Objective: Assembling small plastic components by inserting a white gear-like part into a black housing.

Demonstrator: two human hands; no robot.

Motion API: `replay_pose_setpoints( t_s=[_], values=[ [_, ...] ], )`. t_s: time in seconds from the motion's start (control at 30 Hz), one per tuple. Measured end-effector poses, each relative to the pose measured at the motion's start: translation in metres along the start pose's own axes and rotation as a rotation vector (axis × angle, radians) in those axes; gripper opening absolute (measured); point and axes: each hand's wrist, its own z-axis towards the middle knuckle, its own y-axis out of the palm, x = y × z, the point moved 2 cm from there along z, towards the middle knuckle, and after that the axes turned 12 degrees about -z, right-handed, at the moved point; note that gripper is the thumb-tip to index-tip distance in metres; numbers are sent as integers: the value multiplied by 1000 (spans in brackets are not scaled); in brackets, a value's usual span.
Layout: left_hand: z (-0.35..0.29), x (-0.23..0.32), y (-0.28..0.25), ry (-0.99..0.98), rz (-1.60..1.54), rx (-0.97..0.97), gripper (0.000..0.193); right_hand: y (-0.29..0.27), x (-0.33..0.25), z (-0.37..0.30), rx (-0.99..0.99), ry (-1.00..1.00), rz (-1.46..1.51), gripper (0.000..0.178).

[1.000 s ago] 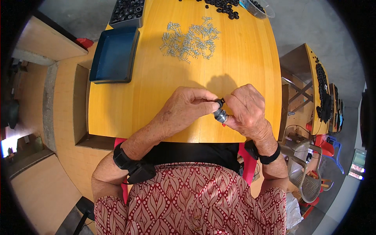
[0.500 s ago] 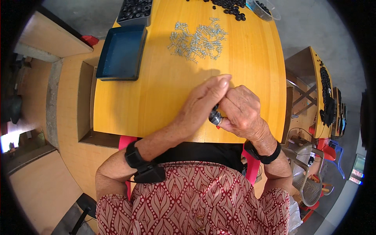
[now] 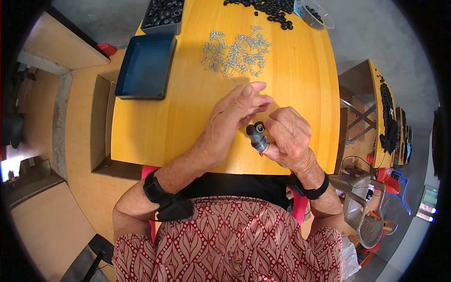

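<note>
My right hand [image 3: 290, 136] is closed at the near middle of the table, its thumb wrapped in a dark grey and black covering [image 3: 257, 141]. A small black ring [image 3: 260, 127] sits between that thumb's tip and the curled forefinger. My left hand [image 3: 230, 115] is held just to the left, fingers stretched out and apart from the ring; nothing shows in it, though its palm is partly hidden. Beyond both hands lies a loose spread of small silvery metal pieces [image 3: 237, 54], perhaps springs or short chains.
An open dark blue tray [image 3: 164, 89] stands at the table's left edge. Behind it is a grey bin [image 3: 164, 29] of black round parts. More black rings [image 3: 277, 14] lie at the far edge, beside a clear plastic tub [image 3: 324, 23]. A chair [image 3: 369, 211] stands at right.
My left hand has drawn away to the left from my right hand and its fingers have straightened. The black ring at my right thumb has come into sight.
</note>
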Motion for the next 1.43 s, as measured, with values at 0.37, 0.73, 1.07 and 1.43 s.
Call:
replay_pose_setpoints(
  t_s=[0.37,0.73,1.07,1.43],
  values=[
    [-8,4,-4,42,88,-64,28,-20,9,14,32,-116,-123,21],
    [-55,89,-50,346,203,288,19,-44,-14,14,-140,-39,13,26],
    [-118,125,-185,521,106,793,20,-63,-20,-74,-958,561,760,27],
    [-116,117,-188,577,141,749,22,-71,-51,-123,-924,342,-75,20]
  ],
)
